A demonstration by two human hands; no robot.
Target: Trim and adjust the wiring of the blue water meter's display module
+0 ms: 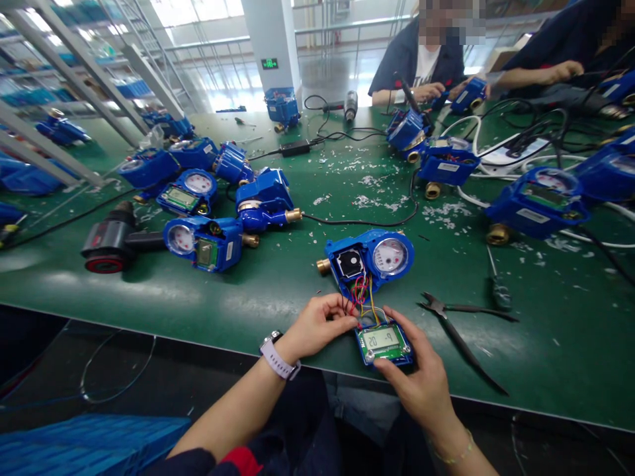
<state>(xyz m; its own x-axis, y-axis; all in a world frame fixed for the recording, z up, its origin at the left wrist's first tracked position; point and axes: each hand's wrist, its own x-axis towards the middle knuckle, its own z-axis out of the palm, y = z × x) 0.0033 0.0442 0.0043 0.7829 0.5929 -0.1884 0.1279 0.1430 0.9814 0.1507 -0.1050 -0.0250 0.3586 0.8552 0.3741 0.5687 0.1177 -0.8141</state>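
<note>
An opened blue water meter (370, 259) lies on the green table (278, 277) in front of me, its white dial facing up. Coloured wires (364, 297) run from it to a small display module (383, 342) with a lit screen. My right hand (421, 377) grips that module from the right and below. My left hand (317, 325), with a watch on its wrist, pinches the wires at the module's left corner.
Long-nose pliers (459, 330) and a screwdriver (497, 281) lie right of my hands. Several blue meters (208, 241) and a black power tool (112, 241) sit at left. Two other people work across the table amid cables (520, 132) and more meters (538, 201). White scraps litter the surface.
</note>
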